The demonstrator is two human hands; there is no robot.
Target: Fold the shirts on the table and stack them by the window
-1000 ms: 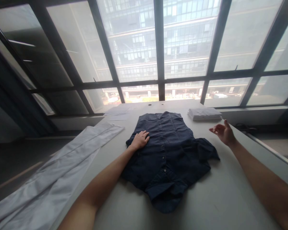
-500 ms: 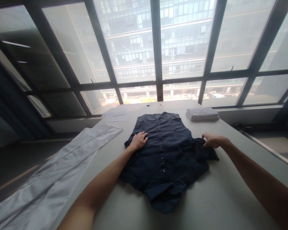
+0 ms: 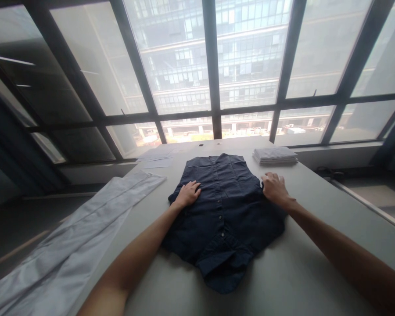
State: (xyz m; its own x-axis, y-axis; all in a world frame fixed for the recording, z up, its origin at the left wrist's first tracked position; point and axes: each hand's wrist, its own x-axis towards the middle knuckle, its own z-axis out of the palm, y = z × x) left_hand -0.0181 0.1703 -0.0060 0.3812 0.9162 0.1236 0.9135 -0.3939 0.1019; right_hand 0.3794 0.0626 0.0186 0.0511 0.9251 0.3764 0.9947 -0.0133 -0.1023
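Note:
A dark navy button-up shirt [image 3: 221,197] lies front up, its collar [image 3: 222,267] towards me and its row of buttons running away down the middle. My left hand [image 3: 188,194] lies flat on the shirt's left side, fingers stretched out. At the right edge of the shirt is my right hand [image 3: 275,188], its fingers bent round the cloth there. That hand hides part of the edge, and the right sleeve no longer shows beyond it. Some loose wrinkles cross the shirt's front near the collar.
The shirt rests on a white table [image 3: 260,276]. A stack of folded white cloth [image 3: 274,156] stands at the far right. White sheets [image 3: 156,158] lie at the far left, and pale grey fabric [image 3: 95,224] hangs along the left edge. Large windows [image 3: 246,57] rise behind the table.
My right hand has moved left and slightly away from me, bringing the sleeve in from the right to the shirt's edge. My left hand keeps its place on the shirt.

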